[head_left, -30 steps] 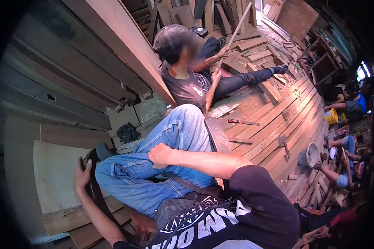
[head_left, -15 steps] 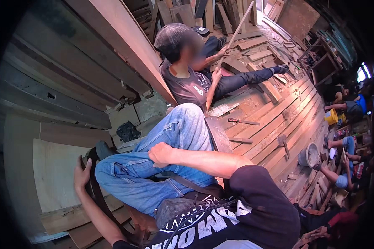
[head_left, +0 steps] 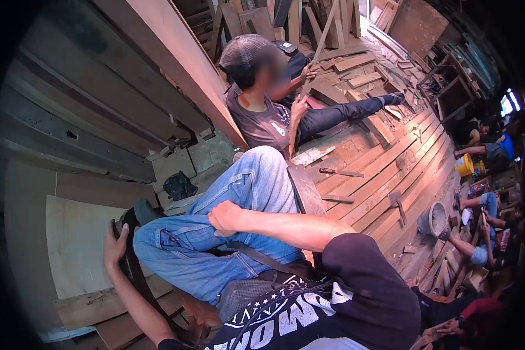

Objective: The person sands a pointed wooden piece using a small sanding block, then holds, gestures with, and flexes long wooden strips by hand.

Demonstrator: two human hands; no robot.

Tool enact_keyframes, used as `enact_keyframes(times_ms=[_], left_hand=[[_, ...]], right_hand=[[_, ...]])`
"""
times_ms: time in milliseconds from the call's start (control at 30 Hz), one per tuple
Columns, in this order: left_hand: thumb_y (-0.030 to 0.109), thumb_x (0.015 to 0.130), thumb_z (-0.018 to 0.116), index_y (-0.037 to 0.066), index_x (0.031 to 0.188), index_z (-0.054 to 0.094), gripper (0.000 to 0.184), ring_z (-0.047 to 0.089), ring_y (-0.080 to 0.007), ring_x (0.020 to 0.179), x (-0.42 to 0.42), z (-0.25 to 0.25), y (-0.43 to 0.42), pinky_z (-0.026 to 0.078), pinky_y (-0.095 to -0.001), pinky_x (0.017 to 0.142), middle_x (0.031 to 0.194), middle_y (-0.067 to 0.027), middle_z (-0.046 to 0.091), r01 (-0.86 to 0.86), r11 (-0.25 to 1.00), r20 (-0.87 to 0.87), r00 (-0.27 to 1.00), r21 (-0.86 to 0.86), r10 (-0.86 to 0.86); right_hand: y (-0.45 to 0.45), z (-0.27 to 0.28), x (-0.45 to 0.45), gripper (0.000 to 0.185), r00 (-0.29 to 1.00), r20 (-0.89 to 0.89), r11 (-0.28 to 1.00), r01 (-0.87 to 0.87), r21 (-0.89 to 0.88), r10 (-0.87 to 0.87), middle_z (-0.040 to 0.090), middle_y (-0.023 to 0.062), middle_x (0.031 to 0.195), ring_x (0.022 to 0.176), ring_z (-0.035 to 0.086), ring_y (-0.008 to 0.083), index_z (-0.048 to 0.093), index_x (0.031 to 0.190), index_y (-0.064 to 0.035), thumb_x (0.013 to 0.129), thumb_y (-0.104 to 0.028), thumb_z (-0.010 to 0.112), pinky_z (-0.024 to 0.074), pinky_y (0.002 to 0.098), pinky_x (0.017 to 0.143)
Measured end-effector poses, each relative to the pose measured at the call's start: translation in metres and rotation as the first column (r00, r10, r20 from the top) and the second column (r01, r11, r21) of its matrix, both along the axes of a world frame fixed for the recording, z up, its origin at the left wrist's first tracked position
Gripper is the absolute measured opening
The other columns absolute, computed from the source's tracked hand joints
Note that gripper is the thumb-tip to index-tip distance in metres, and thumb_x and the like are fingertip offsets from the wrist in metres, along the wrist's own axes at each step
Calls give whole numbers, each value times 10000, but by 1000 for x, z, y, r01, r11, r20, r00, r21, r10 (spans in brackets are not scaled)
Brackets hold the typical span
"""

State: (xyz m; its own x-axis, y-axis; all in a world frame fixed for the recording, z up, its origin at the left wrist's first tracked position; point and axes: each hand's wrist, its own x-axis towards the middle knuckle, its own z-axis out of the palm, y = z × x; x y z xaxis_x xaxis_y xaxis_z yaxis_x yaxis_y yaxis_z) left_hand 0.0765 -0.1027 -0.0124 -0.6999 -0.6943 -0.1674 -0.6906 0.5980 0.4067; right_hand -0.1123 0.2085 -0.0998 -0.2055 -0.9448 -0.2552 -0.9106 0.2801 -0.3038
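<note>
My right hand (head_left: 226, 218) rests closed on the thigh of my blue jeans (head_left: 262, 181), fingers curled under, with nothing visible in it. At the left, my left hand (head_left: 116, 244) lies open, its thumb apart from the fingers, against a dark curved edge (head_left: 135, 265) beside my bent knee. What its fingertips touch is partly hidden. Close to that hand stands a pale plywood panel (head_left: 76, 251). A black strap (head_left: 252, 255) crosses my lap below the right hand.
A seated co-worker (head_left: 259, 111) in a cap holds a long wooden stick (head_left: 319, 49). On the slatted floor lie a red-and-black-handled tool (head_left: 341, 172), a hammer (head_left: 398, 205) and wood scraps (head_left: 356, 61). A bucket (head_left: 433, 219) and other people are at the right. A black plastic bag (head_left: 179, 185) lies behind my knee.
The co-worker's stick has swung left at its upper end and stands a little steeper, and their hands shifted slightly. Both of my hands have stayed in place.
</note>
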Motion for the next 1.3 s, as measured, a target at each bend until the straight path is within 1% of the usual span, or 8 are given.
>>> enact_keyframes(times_ms=[33,167,267,333,633,800,1167,1300], left_hand=[[463,910,629,-26,1432,408,749,570,-382,1223,0,0,0,436,-415,1021,1264,-316,586,13,1000,-17,1000,9,-13],[465,910,630,-49,1419,415,754,560,-386,1234,1,-3,-2,431,-414,1029,1270,-320,580,27,999,-59,998,23,-26],[463,910,632,-47,1421,411,756,557,-392,1236,0,0,0,431,-416,1028,1268,-322,580,15,1000,3,1000,-23,-15],[463,910,632,-46,1423,409,756,556,-395,1236,0,0,0,431,-418,1028,1266,-324,581,20,1000,-15,1000,-6,-20],[450,915,632,-37,1429,405,744,573,-385,1219,-1,2,2,434,-416,1027,1257,-316,590,17,1000,-28,999,25,-16],[449,915,633,-38,1429,406,744,572,-378,1223,2,-6,-6,432,-414,1030,1264,-314,587,23,999,-48,999,40,-21],[441,912,639,-47,1418,413,738,575,-377,1218,-1,4,3,438,-415,1021,1257,-321,587,21,999,-35,999,46,-20],[437,914,637,-45,1412,419,727,586,-377,1204,1,-3,-1,446,-415,1010,1242,-317,598,36,999,-47,998,-7,-36]], right_hand=[[0,-1,0,522,1000,-2,1000,-20,-15,20,711,171,865,830,707,328,668,1006,8,774,-455,730,555,423,726],[2,-3,0,523,1000,-8,999,-19,-50,18,711,171,865,826,706,327,668,997,11,770,-455,733,554,421,721],[3,-3,-1,526,1000,-19,997,-24,-76,23,709,169,853,814,704,328,666,994,14,764,-454,736,552,421,715],[3,-3,0,528,1000,-12,996,-25,-90,24,707,165,839,803,703,329,666,996,15,760,-452,739,551,422,710],[2,0,-1,543,1000,-17,999,-27,-40,26,707,166,830,803,705,325,667,1000,16,761,-466,736,555,421,705],[2,-4,-1,551,999,-25,997,-29,-65,27,709,162,837,801,706,323,664,1014,16,767,-472,731,556,423,704],[1,-5,0,539,999,-30,999,-21,-31,20,709,150,838,799,706,323,663,1001,5,774,-480,725,555,419,704],[1,-4,0,546,999,-34,999,-29,-27,28,708,152,840,799,705,323,658,1014,7,775,-479,725,556,420,703]])
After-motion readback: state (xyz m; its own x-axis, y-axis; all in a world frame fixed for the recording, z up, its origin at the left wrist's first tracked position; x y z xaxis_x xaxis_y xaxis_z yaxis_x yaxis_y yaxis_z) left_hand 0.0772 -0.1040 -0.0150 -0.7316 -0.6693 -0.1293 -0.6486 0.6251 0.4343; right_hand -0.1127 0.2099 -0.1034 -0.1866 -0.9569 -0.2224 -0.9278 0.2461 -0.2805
